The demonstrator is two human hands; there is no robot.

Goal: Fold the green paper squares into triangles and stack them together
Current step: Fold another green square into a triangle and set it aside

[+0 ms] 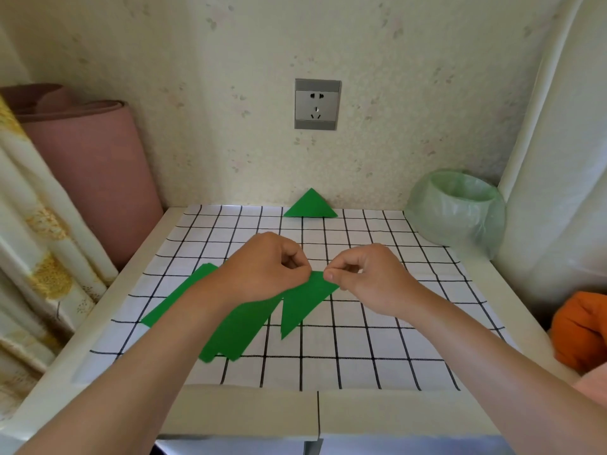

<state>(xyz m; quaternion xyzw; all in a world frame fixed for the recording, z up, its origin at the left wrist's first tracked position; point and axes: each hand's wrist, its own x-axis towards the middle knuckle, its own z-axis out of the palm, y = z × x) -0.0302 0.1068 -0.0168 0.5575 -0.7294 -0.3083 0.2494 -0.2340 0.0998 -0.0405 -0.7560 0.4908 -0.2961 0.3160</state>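
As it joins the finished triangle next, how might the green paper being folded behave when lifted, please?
Probably light and floppy: the green paper is a thin sheet, pinched by left hand and right hand. It would likely slide on the gridded sheet.

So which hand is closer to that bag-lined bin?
Right. The right hand is front-left of the bin; the left hand is farther left. Both pinch the green paper.

left hand and right hand meet, fingers curled, pinching
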